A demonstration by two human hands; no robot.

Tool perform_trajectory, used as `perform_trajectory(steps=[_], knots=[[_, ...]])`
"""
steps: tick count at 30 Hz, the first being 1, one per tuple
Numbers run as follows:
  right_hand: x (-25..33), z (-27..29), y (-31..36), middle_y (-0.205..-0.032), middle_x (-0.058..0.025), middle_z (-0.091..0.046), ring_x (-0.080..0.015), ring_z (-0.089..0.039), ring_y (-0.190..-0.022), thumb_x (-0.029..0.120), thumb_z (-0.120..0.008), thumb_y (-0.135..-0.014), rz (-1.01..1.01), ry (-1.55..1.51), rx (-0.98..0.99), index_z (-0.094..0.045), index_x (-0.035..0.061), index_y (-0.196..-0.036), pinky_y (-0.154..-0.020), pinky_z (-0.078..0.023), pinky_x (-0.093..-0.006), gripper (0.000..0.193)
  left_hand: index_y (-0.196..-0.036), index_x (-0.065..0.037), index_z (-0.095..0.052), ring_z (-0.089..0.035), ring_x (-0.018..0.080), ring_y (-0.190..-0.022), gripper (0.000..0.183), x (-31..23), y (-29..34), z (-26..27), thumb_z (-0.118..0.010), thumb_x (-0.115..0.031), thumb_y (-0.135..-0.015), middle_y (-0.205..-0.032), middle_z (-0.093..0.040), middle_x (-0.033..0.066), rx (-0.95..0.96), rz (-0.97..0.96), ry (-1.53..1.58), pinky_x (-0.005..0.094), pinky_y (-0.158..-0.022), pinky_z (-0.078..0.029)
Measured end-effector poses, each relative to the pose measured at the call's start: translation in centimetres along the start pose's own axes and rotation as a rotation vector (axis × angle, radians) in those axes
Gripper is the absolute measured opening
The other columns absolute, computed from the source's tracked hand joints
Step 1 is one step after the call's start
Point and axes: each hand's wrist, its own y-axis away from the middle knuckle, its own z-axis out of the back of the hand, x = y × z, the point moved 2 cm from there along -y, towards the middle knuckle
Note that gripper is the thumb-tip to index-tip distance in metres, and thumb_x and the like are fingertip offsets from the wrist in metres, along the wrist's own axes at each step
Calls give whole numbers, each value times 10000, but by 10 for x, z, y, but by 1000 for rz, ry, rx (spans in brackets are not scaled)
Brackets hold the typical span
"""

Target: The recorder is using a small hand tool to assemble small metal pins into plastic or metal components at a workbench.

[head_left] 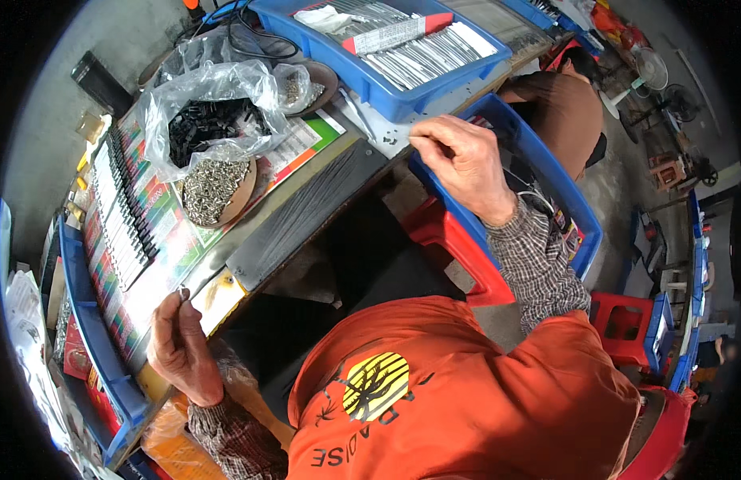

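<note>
My left hand (185, 352) is at the table's near left edge, thumb and finger pinched on a small thing too small to name. Past its fingers lies a row of flat metal strips with black ends (121, 212). My right hand (466, 164) hovers off the table's right edge, fingers curled in; whatever they hold is hidden. A few tiny dark pieces (389, 141) lie on the tabletop by it. Between the hands, a dark grooved board (310, 210) runs along the edge. Behind it stand a round dish of small metal pins (213, 190) and a clear plastic bag of black parts (210, 132).
A blue bin (434, 100) of metal strips sits at the back. Below the table's right side are another blue bin (582, 240) and a red stool (458, 252). Beyond, a person (558, 112) bends over. A black cylinder (101, 82) stands at the left wall.
</note>
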Motion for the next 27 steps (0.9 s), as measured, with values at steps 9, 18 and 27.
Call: perform_trajectory(steps=[9,18,27], knots=[[-13,-3,-42,-733,-98,-602,-295,-604,-691,72,-654,-796,107,85,-106,-624,40,-845,-605,-473,-379,66,-993,44,-627,-506,57,-712,104,-5,10,0,-581,29,-900,-865,-615,20,45,8,-38,186,-637,-426],[-33,5,-45,-771,-102,-610,-298,-598,-736,91,-627,-795,50,255,-62,-626,36,-824,-645,-466,-386,62,-1022,35,-620,-516,54,-744,128,6,14,-11,-554,45,-913,-924,-611,25,52,66,82,186,-654,-435],[-44,8,-73,-764,-104,-617,-243,-606,-688,123,-614,-825,78,316,-38,-639,13,-870,-623,-463,-345,122,-973,38,-620,-517,61,-719,86,1,11,-15,-574,28,-901,-869,-606,26,75,32,72,190,-633,-430]])
